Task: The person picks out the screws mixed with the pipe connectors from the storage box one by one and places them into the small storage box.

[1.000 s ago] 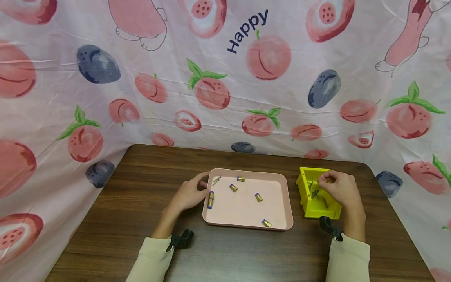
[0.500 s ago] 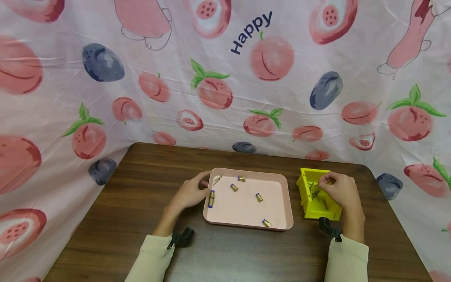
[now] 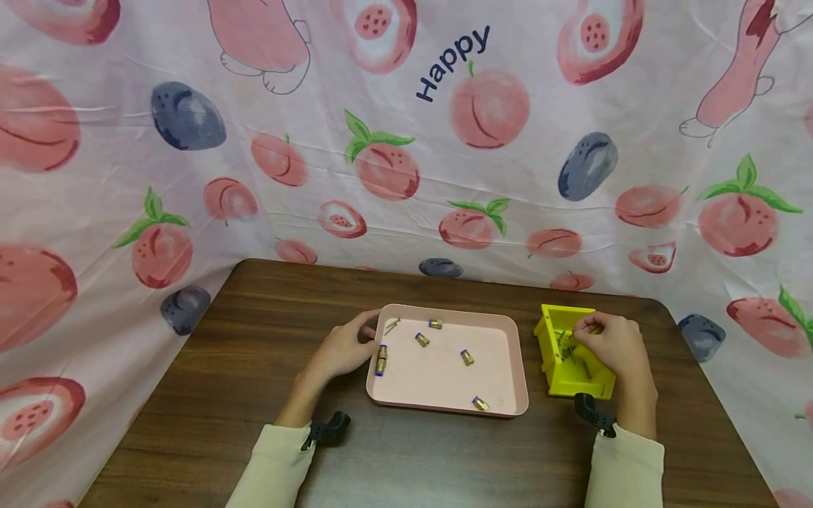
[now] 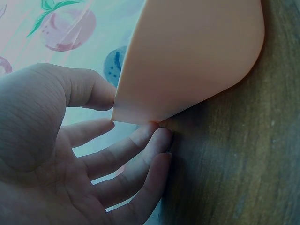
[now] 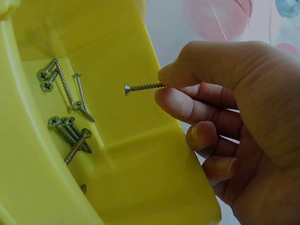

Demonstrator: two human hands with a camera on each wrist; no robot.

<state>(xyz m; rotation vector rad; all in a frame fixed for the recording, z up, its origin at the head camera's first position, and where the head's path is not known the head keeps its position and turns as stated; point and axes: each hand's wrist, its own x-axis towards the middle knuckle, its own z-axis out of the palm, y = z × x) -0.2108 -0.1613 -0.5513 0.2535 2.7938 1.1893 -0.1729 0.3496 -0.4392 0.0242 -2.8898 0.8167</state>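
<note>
My left hand (image 3: 344,348) is at the left side of a pale pink tray (image 3: 438,395), its thumb at the rim and fingertips touching the outer wall near the bottom in the left wrist view. My right hand (image 3: 615,342) pinches a countersunk screw (image 5: 143,87) by its tip between thumb and index finger, head pointing away, over a yellow bin (image 3: 581,389). Inside the bin lie several more screws (image 5: 63,129). The tray holds several brass fittings with blue collars, among them one fitting (image 3: 466,358) in the middle, and a few screws (image 3: 392,326) at the far left corner.
Tray and bin stand side by side on a dark wooden table (image 3: 305,289), a gap between them. A fruit-print cloth (image 3: 406,233) hangs behind and along the sides. Each wrist wears a black camera mount (image 3: 330,427).
The head view shifts slightly. My right hand stays over the yellow bin, its pinching fingers moving only a little. The left hand stays at the tray.
</note>
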